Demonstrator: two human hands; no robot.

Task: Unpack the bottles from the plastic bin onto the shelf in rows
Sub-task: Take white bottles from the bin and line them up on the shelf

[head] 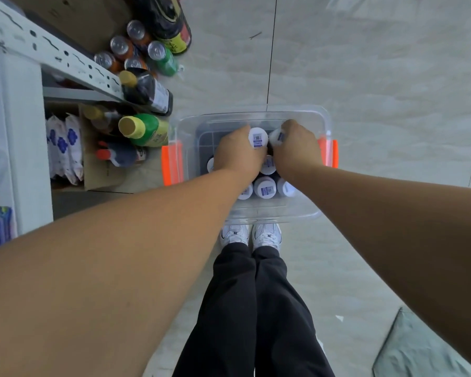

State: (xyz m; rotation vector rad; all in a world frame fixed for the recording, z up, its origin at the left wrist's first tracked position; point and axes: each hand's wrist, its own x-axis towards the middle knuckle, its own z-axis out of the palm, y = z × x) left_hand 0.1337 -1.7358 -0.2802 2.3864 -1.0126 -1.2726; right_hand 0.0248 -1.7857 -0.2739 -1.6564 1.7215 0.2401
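A clear plastic bin (324, 118) with orange latches stands on the floor in front of my feet. Several dark bottles with white caps stand in it, such as one capped bottle (264, 187) near the front. My left hand (235, 156) grips a white-capped bottle (257, 137) inside the bin. Beside it, my right hand (297, 148) grips another white-capped bottle (278, 136). The grey metal shelf (65, 61) rises at the left.
Cans (121, 47) and larger bottles, among them a green one (147, 130) and a dark one (150, 91), crowd the floor and low shelf at the left. A cardboard box (98, 172) with packets sits beneath. Pale tiled floor (378, 63) spreads beyond and right of the bin.
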